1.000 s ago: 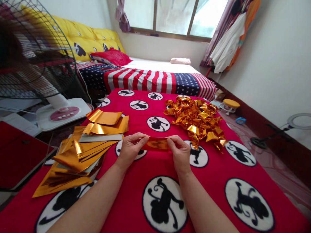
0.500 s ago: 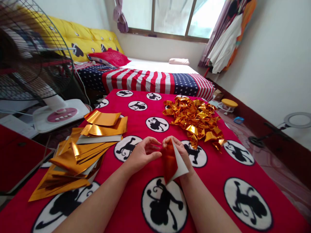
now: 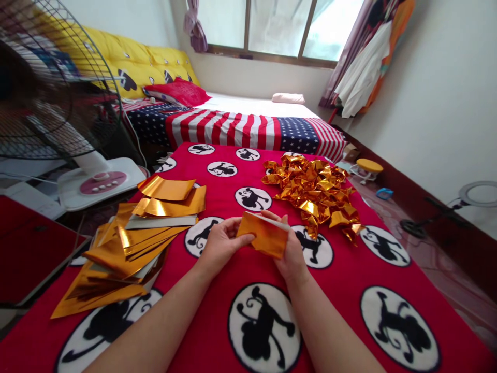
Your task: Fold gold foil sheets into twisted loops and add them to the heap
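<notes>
A folded sheet of gold foil paper (image 3: pixel 266 235) is held above the middle of the red cloth (image 3: pixel 190 331), gold side facing me and a pale edge showing along its top. My left hand (image 3: pixel 222 243) pinches its left end, thumb in front. Round the right end is my right hand (image 3: pixel 291 251), its fingers partly hidden behind the paper. A loose, fanned stack of gold sheets (image 3: pixel 155 238) lies to the left of my left hand. Beyond my right hand sits a heap of folded gold foil pieces (image 3: pixel 316 186).
A fan (image 3: pixel 103 181) stands at the left edge of the cloth. Behind the cloth is a bed with a striped and starred cover (image 3: pixel 240 129). A yellow stool (image 3: pixel 368 166) and a ring-shaped stand (image 3: pixel 479 194) are on the right.
The paper has turned from upright to roughly level and now spans both hands. My left hand, earlier apart from the sheet, has taken hold of its left end.
</notes>
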Demonstrator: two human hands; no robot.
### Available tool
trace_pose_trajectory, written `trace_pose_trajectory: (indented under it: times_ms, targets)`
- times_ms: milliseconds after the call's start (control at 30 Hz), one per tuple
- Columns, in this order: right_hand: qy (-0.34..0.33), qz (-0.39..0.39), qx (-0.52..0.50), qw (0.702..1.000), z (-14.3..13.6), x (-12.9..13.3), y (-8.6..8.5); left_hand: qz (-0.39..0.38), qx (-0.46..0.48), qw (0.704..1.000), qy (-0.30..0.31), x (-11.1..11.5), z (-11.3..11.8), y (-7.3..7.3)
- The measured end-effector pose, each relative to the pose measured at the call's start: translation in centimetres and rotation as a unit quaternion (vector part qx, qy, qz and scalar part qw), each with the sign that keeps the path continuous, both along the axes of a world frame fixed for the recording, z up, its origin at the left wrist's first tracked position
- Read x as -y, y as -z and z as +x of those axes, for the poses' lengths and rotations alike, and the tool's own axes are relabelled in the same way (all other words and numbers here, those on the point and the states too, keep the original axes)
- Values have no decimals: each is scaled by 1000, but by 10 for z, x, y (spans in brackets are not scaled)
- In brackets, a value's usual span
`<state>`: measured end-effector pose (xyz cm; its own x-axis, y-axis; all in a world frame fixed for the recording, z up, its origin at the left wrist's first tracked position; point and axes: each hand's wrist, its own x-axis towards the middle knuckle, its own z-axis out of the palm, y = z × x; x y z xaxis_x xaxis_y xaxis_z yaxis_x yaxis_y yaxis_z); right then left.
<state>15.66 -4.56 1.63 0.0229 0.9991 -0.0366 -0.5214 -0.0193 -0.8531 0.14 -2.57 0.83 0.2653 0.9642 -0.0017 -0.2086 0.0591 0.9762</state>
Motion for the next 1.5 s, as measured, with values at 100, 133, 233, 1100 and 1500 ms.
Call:
trace_pose_trajectory:
  times_ms: [100, 133, 233, 1100, 1500]
  targets:
    - [20, 18, 3, 1000, 2, 0, 0, 16, 4, 998, -67, -2, -3, 1]
    - [35, 28, 18, 999, 2, 0, 2, 19, -3, 997, -74, -2, -4, 0]
    - [102, 44, 67, 992, -1, 0, 7, 20, -18, 998, -54, 0, -4, -3]
    - [104, 42, 115, 987, -5, 3, 10, -2, 31, 989, -142, -1, -6, -7]
    - [151, 18, 129, 980, -1, 0, 13, -2, 18, 983, -183, -4, -10, -6]
